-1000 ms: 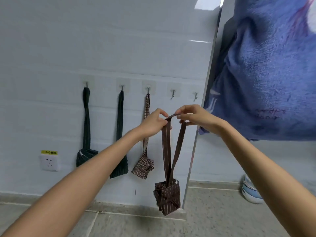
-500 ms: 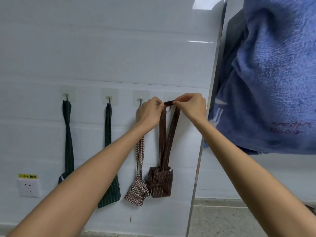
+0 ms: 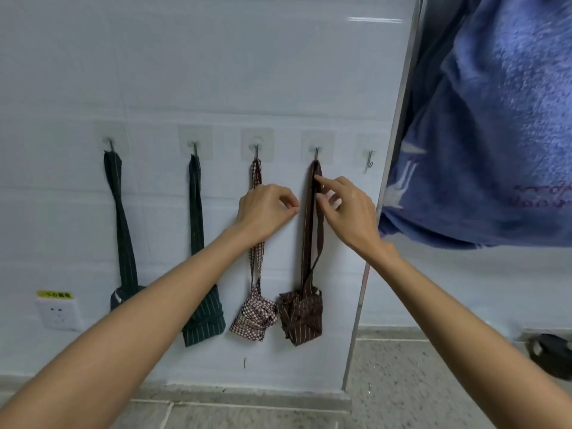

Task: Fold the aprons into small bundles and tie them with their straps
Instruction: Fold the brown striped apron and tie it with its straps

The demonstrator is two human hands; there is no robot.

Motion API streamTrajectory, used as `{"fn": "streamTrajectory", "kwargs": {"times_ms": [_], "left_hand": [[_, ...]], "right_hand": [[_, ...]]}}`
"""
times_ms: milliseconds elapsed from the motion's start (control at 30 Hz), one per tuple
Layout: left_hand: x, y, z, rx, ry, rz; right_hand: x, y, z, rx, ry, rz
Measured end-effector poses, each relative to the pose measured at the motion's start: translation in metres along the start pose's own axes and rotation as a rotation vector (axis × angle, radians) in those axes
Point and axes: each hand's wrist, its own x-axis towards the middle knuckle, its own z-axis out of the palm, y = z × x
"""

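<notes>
the left forearm hides part of the two dark green bundles; the blue towel and a dark object on the floor are cut off at the right edge.

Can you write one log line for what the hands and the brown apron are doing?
brown apron: on hook | right hand: touches strap | left hand: empty

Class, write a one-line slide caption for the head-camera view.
Brown striped apron bundle hangs from the fourth hook; right hand touches its strap.
</notes>
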Motion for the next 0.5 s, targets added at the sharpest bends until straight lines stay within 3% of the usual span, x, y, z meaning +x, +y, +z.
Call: {"fn": "streamTrajectory", "kwargs": {"times_ms": [167,300,500], "left_hand": [[-0.076,-0.037,0.038,-0.219,-0.222,-0.18],[-0.135,-0.055,0.086,-0.167,-0.3,-0.202],[-0.149,-0.054,0.14,0.089,-0.191,-0.043]], "right_hand": [[-0.102,0.043,0.008,0.168,-0.212,0.278],[-0.185,0.07,0.041,0.338,-0.44,0.452],[-0.206,0.054,0.084,0.387,-0.332,0.395]]}}
